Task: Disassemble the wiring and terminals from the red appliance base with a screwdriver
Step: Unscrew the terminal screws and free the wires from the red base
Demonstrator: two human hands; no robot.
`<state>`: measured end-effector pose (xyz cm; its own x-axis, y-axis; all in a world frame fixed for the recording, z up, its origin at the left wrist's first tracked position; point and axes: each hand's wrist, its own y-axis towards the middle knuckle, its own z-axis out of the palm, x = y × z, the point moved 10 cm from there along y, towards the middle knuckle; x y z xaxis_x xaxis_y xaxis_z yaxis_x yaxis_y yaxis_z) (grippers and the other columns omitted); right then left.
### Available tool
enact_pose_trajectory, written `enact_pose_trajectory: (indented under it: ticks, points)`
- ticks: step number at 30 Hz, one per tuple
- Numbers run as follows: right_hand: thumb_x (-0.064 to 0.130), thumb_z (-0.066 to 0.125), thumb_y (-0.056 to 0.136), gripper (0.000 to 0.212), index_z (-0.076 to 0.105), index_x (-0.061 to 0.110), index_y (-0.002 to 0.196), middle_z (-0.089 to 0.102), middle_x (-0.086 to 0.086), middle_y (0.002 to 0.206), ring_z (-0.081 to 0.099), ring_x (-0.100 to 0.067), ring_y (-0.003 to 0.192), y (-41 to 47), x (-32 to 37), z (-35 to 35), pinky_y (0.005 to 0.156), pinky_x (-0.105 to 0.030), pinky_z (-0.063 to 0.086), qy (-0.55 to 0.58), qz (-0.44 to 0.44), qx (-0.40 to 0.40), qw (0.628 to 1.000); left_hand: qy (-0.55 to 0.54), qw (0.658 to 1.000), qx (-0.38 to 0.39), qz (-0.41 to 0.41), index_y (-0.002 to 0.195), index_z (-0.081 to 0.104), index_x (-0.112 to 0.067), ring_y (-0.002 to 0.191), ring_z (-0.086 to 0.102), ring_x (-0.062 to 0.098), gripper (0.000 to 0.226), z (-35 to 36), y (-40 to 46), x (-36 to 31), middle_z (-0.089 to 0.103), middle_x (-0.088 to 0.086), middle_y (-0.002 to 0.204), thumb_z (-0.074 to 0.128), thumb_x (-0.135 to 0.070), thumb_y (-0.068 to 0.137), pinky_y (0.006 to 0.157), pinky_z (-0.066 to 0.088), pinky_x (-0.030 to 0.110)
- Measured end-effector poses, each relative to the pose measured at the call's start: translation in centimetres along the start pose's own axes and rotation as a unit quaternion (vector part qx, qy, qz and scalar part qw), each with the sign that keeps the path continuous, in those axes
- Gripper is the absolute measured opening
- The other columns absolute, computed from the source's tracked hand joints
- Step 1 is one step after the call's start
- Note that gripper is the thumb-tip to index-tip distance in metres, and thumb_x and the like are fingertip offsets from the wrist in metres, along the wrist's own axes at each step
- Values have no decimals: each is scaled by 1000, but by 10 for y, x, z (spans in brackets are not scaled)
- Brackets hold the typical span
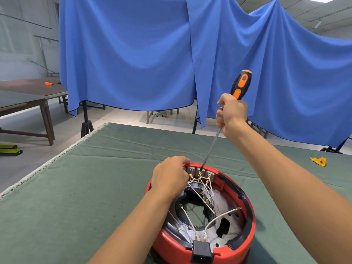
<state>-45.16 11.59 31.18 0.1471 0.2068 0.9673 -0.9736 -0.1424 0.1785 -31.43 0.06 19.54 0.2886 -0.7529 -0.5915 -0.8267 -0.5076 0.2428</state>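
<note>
Screwdriver (240, 86) gripped by right hand (231, 114), left hand (169, 177) clutching red base (247, 242) rim.

A table covered with a dull green cloth (80, 187) carries the things. The round red appliance base (245, 242) sits on it near the front edge, open side up. Well apart, toward the right edge, a small yellow plastic piece (318, 161) lies on the cloth.
</note>
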Motion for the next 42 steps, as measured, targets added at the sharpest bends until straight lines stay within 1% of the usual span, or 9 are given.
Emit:
enact_pose_trajectory:
  ticks: [3,6,10,19,22,29,31,35,42]
  points:
    - [4,49,72,21,32,15,68,28,5,33,22,-12,29,18,-18,-13,37,-15,24,6,57,-33,998,1,1000,-5,6,121,61,-34,112,56,21,51,0,1,-1,64,-5,121,45,-7,81,87,42,31]
    - [2,46,72,24,28,17,67,24,5,33,18,-12,27,33,-34,-22,36,-13,22,18,88,-46,995,3,1000,-12,7,120,61,-34,111,56,20,49,-1,2,-1,64,-6,120,46,-7,82,85,41,31]
    - [0,43,72,25,24,17,67,19,5,35,15,-11,28,45,-52,-27,36,-12,18,41,120,-44,991,4,1000,-19,7,120,61,-34,111,56,19,49,-1,3,1,64,-8,120,46,-8,82,81,39,29]
    - [1,41,74,29,22,18,62,18,5,38,12,-10,29,50,-67,-34,35,-11,14,68,156,-36,985,10,1000,-22,6,122,59,-35,112,55,17,49,0,4,2,63,-9,122,46,-8,83,83,39,29]
    - [2,42,75,30,20,19,64,17,5,37,11,-10,30,45,-62,-37,35,-12,13,90,145,-29,985,9,1000,-22,5,123,59,-35,112,55,17,49,-1,3,2,63,-9,122,45,-9,84,84,40,29]
    - [7,49,73,32,24,20,60,22,6,37,16,-12,30,20,-25,-34,37,-14,18,123,37,-6,992,14,1000,-20,14,121,60,-33,113,55,19,42,0,3,-1,63,-9,122,45,-14,87,87,41,31]
    - [7,50,74,31,25,20,60,23,6,37,18,-11,29,15,-19,-32,37,-14,19,120,23,-11,992,15,1000,-17,15,122,60,-33,115,54,19,42,0,3,-1,63,-9,123,46,-14,87,88,41,32]
    - [6,48,73,29,25,19,62,23,6,35,18,-11,29,16,-22,-35,36,-14,19,109,43,-26,993,14,1000,-11,17,124,58,-33,117,53,18,45,1,-1,-2,62,-8,125,44,-13,87,92,40,32]
    - [3,45,70,27,23,19,64,20,6,35,15,-12,29,29,-40,-48,37,-14,18,82,100,-49,990,19,999,4,33,123,59,-34,117,53,18,46,2,-2,-7,61,-9,125,43,-12,85,92,41,32]
